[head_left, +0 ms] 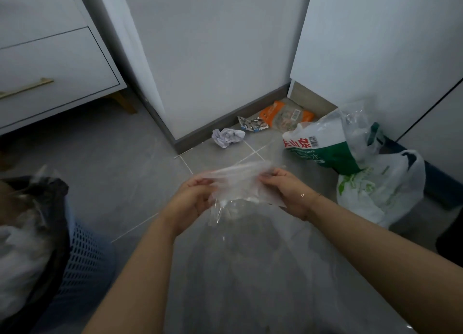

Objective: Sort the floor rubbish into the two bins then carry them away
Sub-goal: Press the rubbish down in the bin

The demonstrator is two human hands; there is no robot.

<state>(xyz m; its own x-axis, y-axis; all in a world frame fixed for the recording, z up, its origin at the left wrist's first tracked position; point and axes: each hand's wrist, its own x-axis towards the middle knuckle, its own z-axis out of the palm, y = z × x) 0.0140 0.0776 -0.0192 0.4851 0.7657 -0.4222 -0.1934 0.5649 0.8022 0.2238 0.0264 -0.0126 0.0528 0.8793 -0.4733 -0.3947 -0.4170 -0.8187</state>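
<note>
— Progress? Both bins look part-filled: left bin [82, 253], right bin [436, 180].
— Left hand [193, 198] and right hand [288, 193] pinch clear film [240, 183]; paper ball [226, 137] and wrappers [283, 115] remain by the wall.

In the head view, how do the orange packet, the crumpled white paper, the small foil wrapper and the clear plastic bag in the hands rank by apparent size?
1. clear plastic bag, largest, though nearest the camera
2. orange packet
3. crumpled white paper and small foil wrapper: they look alike, so I do not rank them.
</note>
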